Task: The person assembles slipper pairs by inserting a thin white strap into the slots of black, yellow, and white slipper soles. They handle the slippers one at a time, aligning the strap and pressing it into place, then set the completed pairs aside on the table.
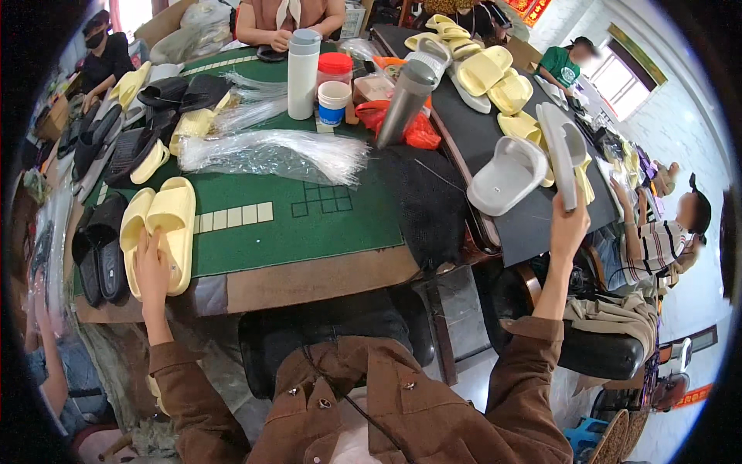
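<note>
At the left edge of the green mat (pixel 332 224), my left hand (pixel 152 267) is closed on a pair of pale yellow slippers (pixel 179 205), fingers at the inner edges where the two lie side by side. A pair of black slippers (pixel 100 247) sits just left of them. Over on the dark table at the right, my right hand (pixel 570 226) grips the lower end of a light grey slipper (pixel 558 139), which stands tilted on edge; its fingers are partly hidden. A second grey slipper (pixel 506 178) lies to the left of that hand, sole on the table.
Bundled clear plastic strips (pixel 270 155) lie across the mat. Behind them stand a white bottle (pixel 303 77), a red-lidded jar (pixel 334 69), a paper cup (pixel 332 104) and a tilted steel tumbler (pixel 406 100). More yellow slippers (pixel 485 68) crowd the right table. Several people work around.
</note>
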Available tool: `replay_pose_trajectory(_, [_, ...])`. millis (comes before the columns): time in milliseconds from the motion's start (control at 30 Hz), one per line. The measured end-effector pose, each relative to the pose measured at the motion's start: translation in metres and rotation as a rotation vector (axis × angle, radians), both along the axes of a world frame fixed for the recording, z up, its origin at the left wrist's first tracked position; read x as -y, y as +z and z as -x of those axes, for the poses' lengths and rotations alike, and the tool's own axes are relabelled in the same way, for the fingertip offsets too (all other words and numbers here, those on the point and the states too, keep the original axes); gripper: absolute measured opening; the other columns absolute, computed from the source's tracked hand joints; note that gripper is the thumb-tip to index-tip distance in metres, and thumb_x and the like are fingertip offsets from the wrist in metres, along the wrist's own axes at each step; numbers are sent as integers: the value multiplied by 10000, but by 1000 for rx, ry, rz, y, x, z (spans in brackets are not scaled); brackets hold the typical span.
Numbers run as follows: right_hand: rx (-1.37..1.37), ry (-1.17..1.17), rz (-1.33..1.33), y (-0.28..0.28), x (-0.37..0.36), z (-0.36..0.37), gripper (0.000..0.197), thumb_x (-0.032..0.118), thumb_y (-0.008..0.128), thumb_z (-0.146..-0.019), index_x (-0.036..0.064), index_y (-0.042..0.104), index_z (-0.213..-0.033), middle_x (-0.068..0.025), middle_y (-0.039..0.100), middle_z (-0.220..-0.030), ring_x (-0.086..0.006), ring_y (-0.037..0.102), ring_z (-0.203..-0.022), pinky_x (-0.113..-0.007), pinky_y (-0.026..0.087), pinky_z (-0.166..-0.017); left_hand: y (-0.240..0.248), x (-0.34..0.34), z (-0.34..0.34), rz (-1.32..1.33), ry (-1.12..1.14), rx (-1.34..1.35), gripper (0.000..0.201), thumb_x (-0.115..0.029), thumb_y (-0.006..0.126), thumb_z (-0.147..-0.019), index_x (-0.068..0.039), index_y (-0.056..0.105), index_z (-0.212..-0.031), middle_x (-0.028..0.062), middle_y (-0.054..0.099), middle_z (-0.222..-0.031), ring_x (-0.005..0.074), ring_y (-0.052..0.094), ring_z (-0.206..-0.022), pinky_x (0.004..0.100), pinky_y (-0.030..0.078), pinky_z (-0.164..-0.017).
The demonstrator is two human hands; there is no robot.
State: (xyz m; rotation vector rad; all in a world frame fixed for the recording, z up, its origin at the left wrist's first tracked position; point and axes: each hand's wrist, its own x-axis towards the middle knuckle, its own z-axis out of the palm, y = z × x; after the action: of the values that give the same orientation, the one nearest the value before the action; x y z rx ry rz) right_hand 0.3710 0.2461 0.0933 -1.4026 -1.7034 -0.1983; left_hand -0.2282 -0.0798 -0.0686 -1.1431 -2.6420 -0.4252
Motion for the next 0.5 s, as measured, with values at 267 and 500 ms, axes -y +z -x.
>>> replay_pose_trajectory(267, [121,17,121,12,21,24,530,18,688,-761,164,581,-1259,-119,639,-1194,-284,653,-1023,-369,514,-844,-17,2,6,0,8,-55,490,-51,470,-879,-135,501,-1360,170,378,-1464,367,459,-1247,451,355,-1040])
replay_pose_trajectory(500, [402,161,62,-32,7,58,463,98,660,-780,165,549,-1224,-111,654,-1068,-349,652,-878,-469,525,-740,-13,-1,2,-1,3,-72,493,-42,465,-876,-117,499,-1362,178,355,-1477,358,433,-1273,441,339,-1054])
